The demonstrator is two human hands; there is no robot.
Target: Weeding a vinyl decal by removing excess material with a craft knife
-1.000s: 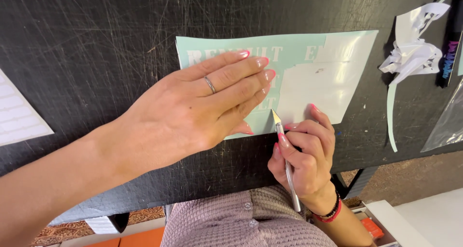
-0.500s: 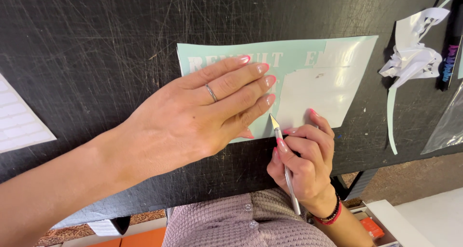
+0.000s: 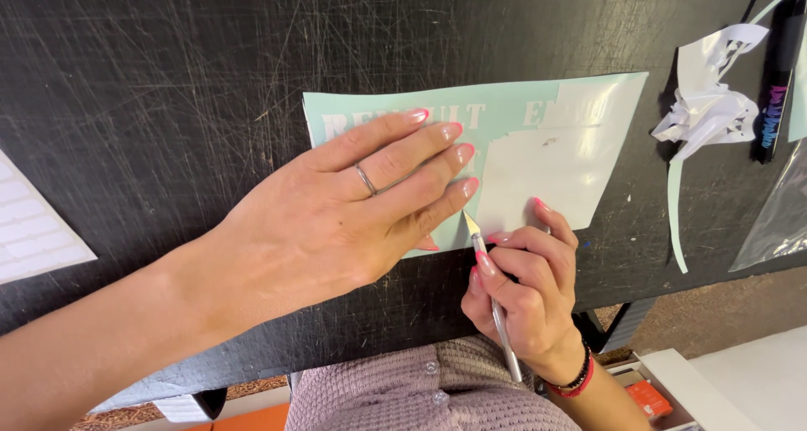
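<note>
A pale green vinyl sheet (image 3: 521, 120) with white cut-out letters lies on a scratched black table (image 3: 168, 78). Its right part is bare white backing. My left hand (image 3: 336, 212), with a ring on one finger, lies flat on the sheet's left half and presses it down. My right hand (image 3: 525, 292) grips a thin metal craft knife (image 3: 492, 288) like a pen. The blade tip touches the sheet's lower edge, just beside my left little finger.
A crumpled wad of peeled white vinyl (image 3: 710, 111) with a hanging strip lies at the right. A black marker (image 3: 777, 78) and a clear plastic bag (image 3: 777, 221) sit at the far right. A white lined sheet (image 3: 34, 229) is at the left edge.
My right hand and the knife have crept slightly left and up, so the blade tip now sits closer to my left little finger. My left hand stays put.
</note>
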